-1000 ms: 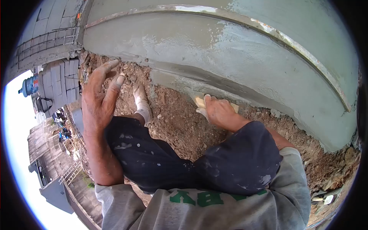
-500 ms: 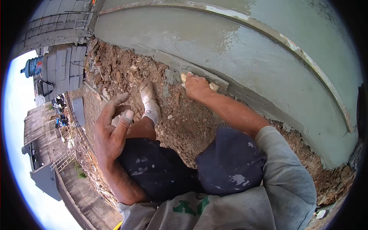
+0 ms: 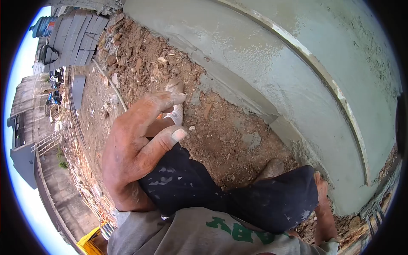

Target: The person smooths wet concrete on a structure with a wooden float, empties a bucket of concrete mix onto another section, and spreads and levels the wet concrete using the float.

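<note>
My left hand [image 3: 144, 138] is raised above the soil, close to the camera, its curved fingers and thumb apart with nothing between them. At the right, my right hand [image 3: 321, 187] is beside my dark-clad knee [image 3: 276, 197], near the lower edge of the wet grey cement surface [image 3: 250, 59]. The knee hides most of its fingers, and whatever it may hold is out of sight. A long pale strip [image 3: 312, 59] curves across the cement. Below it, a smoothed cement ledge [image 3: 242, 91] borders the soil.
Rubbly brown soil [image 3: 225, 144] lies around my feet. Stacked grey blocks [image 3: 74, 38], a hose [image 3: 111, 83] and a grey panel [image 3: 78, 91] are at the left. Farther off are a ladder [image 3: 46, 143] and a blue container [image 3: 41, 26]. A yellow object [image 3: 89, 243] shows at the lower left.
My right hand has moved from the ledge, where it gripped a pale tool, down and right behind my knee. My left hand appears larger and closer. The view has shifted and turned.
</note>
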A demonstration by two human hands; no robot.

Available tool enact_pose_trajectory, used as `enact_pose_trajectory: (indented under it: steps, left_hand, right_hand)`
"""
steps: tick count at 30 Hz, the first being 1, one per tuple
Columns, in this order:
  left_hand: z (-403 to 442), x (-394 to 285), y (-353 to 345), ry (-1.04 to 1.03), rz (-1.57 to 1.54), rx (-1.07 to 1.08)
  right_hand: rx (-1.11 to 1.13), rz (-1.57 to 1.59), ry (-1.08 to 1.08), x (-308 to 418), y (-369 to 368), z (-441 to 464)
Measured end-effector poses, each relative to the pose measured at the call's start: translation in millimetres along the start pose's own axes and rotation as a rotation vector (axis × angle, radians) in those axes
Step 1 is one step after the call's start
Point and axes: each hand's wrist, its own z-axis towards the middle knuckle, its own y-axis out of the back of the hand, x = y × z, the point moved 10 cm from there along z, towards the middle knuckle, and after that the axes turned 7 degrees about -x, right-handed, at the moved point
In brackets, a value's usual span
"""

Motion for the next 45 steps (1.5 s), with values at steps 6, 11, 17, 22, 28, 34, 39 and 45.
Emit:
enact_pose_trajectory:
  steps: [6, 11, 17, 22, 28, 34, 39, 45]
  left_hand:
    - [6.8, 14.5, 15.9, -0.087, 0.023, 0.095]
    - [11.6, 43.1, 39.6, -0.086, 0.030, 0.144]
    - [18.0, 92.3, 68.9, 0.058, -0.099, 0.106]
    - [21.3, 114.7, 85.6, 0.137, -0.205, -0.002]
    - [35.6, 70.2, 56.7, -0.046, -0.205, -0.006]
    - [30.5, 2.7, 10.5, -0.241, -0.145, 0.169]
    - [20.2, -21.9, -18.3, -0.254, -0.062, 0.183]
    - [8.3, -28.8, -27.2, -0.272, -0.028, 0.218]
  right_hand:
    - [0.134, 0.289, 0.274, 146.0, -25.4, 170.8]
    - [0.045, 0.230, 0.412, 324.4, -89.9, 368.1]
    - [-0.023, 0.250, 0.291, 480.5, -145.2, 512.6]
    - [0.072, 0.286, 0.173, 481.5, -183.7, 521.9]
    - [0.131, 0.210, 0.078, 395.3, -180.4, 450.8]
    - [0.219, 0.141, 0.057, 288.7, -153.0, 338.9]
    - [0.280, -0.009, 0.142, 175.3, -114.1, 217.5]
    - [0.170, 0.073, 0.175, 148.4, -69.7, 168.4]
